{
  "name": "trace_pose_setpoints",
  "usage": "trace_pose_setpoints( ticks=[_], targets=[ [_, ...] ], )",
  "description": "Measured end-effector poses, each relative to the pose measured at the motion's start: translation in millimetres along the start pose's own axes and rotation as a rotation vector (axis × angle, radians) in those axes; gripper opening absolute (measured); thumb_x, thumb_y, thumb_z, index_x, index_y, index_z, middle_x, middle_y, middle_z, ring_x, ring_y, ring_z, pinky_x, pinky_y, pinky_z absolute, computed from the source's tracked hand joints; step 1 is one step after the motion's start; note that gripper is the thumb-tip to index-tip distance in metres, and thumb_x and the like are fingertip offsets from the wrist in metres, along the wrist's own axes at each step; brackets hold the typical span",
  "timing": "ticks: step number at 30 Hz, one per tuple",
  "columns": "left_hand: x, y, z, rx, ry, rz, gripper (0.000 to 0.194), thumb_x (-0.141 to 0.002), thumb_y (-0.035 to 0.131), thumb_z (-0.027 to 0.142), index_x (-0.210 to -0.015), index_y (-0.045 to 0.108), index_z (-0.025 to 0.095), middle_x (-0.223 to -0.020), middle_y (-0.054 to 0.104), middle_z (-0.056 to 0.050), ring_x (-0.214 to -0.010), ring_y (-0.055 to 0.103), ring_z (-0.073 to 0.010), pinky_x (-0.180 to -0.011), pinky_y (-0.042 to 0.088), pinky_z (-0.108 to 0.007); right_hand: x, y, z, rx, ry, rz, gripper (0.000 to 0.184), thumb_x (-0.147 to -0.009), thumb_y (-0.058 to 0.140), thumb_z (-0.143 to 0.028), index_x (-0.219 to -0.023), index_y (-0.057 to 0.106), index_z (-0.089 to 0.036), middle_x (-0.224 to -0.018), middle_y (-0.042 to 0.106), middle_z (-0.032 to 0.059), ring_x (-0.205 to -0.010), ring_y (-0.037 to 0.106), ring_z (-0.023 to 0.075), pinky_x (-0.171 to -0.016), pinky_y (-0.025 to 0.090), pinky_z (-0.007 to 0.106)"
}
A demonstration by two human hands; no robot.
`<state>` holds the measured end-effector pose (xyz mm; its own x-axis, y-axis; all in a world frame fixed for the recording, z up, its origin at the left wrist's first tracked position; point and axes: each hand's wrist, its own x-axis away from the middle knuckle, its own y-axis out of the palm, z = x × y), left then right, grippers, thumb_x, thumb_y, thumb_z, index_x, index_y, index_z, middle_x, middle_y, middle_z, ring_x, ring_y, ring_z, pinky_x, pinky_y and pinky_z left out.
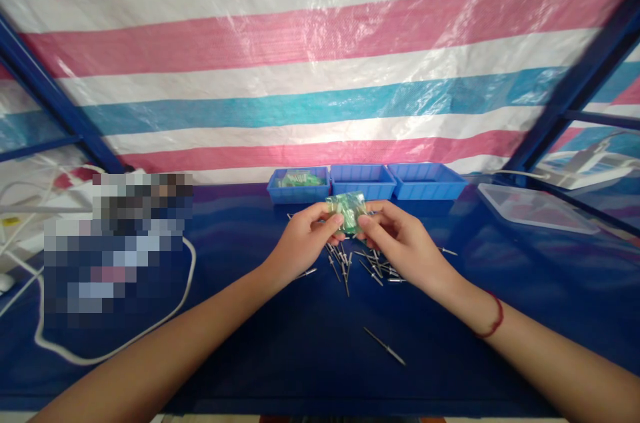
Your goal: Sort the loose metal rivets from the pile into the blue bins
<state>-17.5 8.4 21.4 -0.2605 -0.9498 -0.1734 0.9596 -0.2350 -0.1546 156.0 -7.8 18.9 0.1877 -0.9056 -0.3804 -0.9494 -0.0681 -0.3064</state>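
Between my two hands is a small green-tinted clear plastic bag (349, 210), held above the table. My left hand (313, 234) pinches its left edge between thumb and fingers. On the other side, my right hand (400, 236) grips the right edge the same way. What the bag contains, if anything, I cannot make out. Below and behind the hands lies a loose scatter of metal blind rivets (345, 266), partly hidden by the right hand. One separate blind rivet (385, 347) rests nearer the front edge.
Three blue bins stand in a row behind my hands; the left bin (299, 194) holds green plastic bags (300, 178). A translucent lid (537, 208) lies at the right. White cable (187, 276) loops over the blue table (280, 370) at the left. Striped sheeting (320, 70) hangs behind.
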Motion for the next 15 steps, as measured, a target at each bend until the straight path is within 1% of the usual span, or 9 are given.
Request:
trace_pose_setpoints(
  ticks=[2,4,6,8,9,12,14,15],
  targets=[
    [-12,-12.0,-4,-0.043,0.022,0.109,0.027,-0.081,0.059,0.035,-0.097,0.057,0.014,-0.087,0.067,-0.006,-0.067,0.065,-0.0136,-0.063,0.052,-0.026,-1,-1,0,0.004,0.024,0.045,0.036,-0.085,0.052,-0.046,-0.108,0.051,-0.018,-0.067,0.058,-0.0007,-0.055,0.051,0.0118,-0.049,0.039,0.025],
    [-29,-29.4,-8,-0.146,0.044,0.234,0.039,-0.080,0.060,0.034,-0.111,0.048,0.015,-0.087,0.067,-0.006,-0.068,0.066,-0.0153,-0.062,0.051,-0.026,-2,-3,1,-0.005,0.038,0.088,0.039,-0.085,0.050,-0.049,-0.110,0.048,-0.018,-0.068,0.057,-0.0013,-0.054,0.051,0.0118,-0.049,0.040,0.025],
    [-48,-48.6,-10,-0.333,0.092,0.324,0.044,-0.079,0.060,0.034,-0.115,0.044,0.014,-0.084,0.068,-0.006,-0.072,0.066,-0.0165,-0.065,0.050,-0.027,-4,-5,3,-0.019,0.050,0.108,0.039,-0.085,0.050,-0.050,-0.108,0.048,-0.018,-0.067,0.055,-0.0021,-0.054,0.051,0.0116,-0.049,0.041,0.025],
    [-68,-65.0,-10,-0.582,0.124,0.402,0.043,-0.081,0.056,0.035,-0.116,0.044,0.013,-0.087,0.069,-0.008,-0.079,0.066,-0.0178,-0.071,0.049,-0.028,-6,-6,6,-0.033,0.060,0.109,0.038,-0.085,0.050,-0.049,-0.107,0.047,-0.018,-0.067,0.054,-0.0029,-0.053,0.052,0.0114,-0.049,0.041,0.026],
    [-78,-70.9,-9,-0.723,0.117,0.417,0.040,-0.082,0.053,0.036,-0.115,0.046,0.013,-0.091,0.069,-0.009,-0.082,0.066,-0.0185,-0.072,0.048,-0.028,-6,-6,8,-0.038,0.065,0.106,0.038,-0.085,0.050,-0.049,-0.107,0.046,-0.019,-0.067,0.054,-0.0030,-0.053,0.052,0.0112,-0.049,0.041,0.025],
    [-102,-78.4,-6,-0.834,0.097,0.389,0.030,-0.079,0.056,0.034,-0.100,0.058,0.013,-0.093,0.069,-0.011,-0.087,0.065,-0.0231,-0.073,0.046,-0.030,-7,-5,11,-0.059,0.064,0.094,0.038,-0.084,0.051,-0.049,-0.107,0.046,-0.019,-0.069,0.054,-0.0030,-0.052,0.051,0.0106,-0.048,0.041,0.025],
    [-114,-76.8,-5,-0.887,0.078,0.346,0.021,-0.075,0.059,0.033,-0.082,0.063,0.014,-0.080,0.069,-0.009,-0.083,0.064,-0.0256,-0.071,0.045,-0.031,-7,-5,12,-0.072,0.056,0.090,0.037,-0.084,0.051,-0.048,-0.108,0.045,-0.019,-0.069,0.054,-0.0031,-0.053,0.051,0.0106,-0.049,0.042,0.025],
    [-118,-74.9,-6,-0.917,0.070,0.326,0.019,-0.073,0.061,0.033,-0.073,0.064,0.014,-0.073,0.068,-0.009,-0.080,0.064,-0.0267,-0.070,0.045,-0.032,-7,-5,12,-0.076,0.052,0.089,0.037,-0.085,0.050,-0.047,-0.108,0.045,-0.019,-0.069,0.053,-0.0033,-0.053,0.051,0.0106,-0.049,0.042,0.025]
  ],
)
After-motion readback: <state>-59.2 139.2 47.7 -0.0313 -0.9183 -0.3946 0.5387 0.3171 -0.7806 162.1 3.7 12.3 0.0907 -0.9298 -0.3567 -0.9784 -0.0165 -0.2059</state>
